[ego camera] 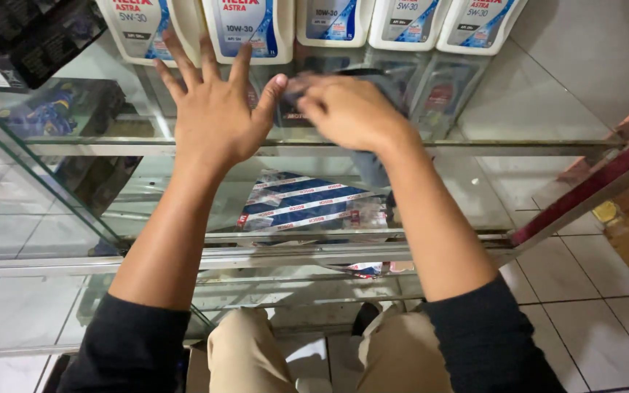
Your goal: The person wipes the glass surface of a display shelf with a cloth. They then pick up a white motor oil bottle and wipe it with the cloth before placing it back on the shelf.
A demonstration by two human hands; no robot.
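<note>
Knees (256, 349) low; L hand (216, 109) spread, R hand (347, 109) curled, blurred, over glass shelf (533, 109).

Auto-parts shop, glass display case (475, 145), row of motor-oil bottles (333, 22)

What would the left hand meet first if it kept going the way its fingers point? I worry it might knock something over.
Probably the row of white oil bottles at the back of the glass shelf: the open left hand already points at them, though depth is hard to judge.
</note>
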